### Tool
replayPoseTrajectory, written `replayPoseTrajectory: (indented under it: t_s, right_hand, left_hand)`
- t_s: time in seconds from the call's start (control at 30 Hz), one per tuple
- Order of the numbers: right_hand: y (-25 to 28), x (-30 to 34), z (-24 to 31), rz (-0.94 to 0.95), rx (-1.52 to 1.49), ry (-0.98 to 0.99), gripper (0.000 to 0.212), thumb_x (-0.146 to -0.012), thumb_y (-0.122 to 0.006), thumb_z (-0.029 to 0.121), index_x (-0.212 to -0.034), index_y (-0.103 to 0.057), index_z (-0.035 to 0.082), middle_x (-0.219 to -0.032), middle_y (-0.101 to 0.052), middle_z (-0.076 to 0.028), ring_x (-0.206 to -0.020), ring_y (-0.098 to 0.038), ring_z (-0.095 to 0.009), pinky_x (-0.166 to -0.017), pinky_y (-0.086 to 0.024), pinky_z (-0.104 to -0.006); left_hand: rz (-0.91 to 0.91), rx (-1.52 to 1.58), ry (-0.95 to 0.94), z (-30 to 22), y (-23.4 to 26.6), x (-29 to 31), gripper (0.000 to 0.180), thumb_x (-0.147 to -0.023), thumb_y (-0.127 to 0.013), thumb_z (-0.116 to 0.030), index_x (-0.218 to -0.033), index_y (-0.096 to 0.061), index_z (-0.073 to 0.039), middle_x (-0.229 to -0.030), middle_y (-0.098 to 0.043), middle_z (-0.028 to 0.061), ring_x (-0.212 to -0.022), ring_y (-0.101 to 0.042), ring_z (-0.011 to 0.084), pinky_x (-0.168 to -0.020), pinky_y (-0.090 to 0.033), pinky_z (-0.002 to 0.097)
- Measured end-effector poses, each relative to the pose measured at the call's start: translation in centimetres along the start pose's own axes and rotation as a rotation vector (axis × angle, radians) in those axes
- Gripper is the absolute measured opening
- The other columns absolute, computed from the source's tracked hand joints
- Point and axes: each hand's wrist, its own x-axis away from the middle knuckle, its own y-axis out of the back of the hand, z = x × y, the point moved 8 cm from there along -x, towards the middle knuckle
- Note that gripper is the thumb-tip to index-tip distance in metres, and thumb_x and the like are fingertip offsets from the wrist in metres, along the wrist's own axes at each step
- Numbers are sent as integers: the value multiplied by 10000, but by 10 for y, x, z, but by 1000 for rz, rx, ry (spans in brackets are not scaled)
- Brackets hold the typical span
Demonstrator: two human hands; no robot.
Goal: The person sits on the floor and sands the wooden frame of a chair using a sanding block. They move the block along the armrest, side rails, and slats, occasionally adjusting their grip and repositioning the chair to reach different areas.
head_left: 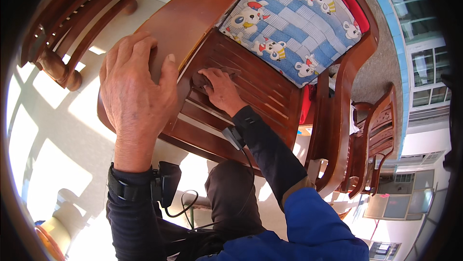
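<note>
A reddish-brown wooden bench (251,85) with a slatted seat stands before me. My right hand (223,90) is closed on a dark brown cloth (198,80), pressed against the slats beside the armrest. Much of the cloth is hidden under the fingers. Over the broad, smooth armrest (188,20) on the left lies my left hand (137,75), open, thumb apart from the fingers, nothing in it. A blue-and-white cushion (294,25) printed with cartoon animals covers the far part of the seat.
Another wooden seat (72,29) stands at the far left, and a carved wooden chair (378,140) at the right. Something red (306,104) shows beyond the slats. A yellowish bucket (55,237) is at the lower left on the sunlit floor. A cable (190,198) hangs between my forearms.
</note>
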Motion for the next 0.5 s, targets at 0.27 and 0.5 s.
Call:
replayPoseTrajectory:
  t_s: [0.27, 0.5]
  right_hand:
    - [50, 105, -74, 9, -10, -265, 542, -940, -684, 0, -1462, -594, 114, -1490, -580, -188, -1380, -530, -458, -1154, -457, -508]
    - [120, 251, -156, -161, 186, -518, 531, -898, -699, -24, -1418, -625, 53, -1347, -647, -245, -1302, -599, -459, -1128, -478, -497]
  left_hand:
    - [-10, 25, -8, 2, 0, 1, 315, -908, -761, -234, -1141, -738, -23, -1252, -724, 107, -1234, -644, 345, -1109, -471, 476]
    - [-13, -6, 2, -1, 0, 2, 342, -915, -755, -253, -1156, -737, -12, -1218, -715, 125, -1244, -636, 343, -1130, -455, 492]
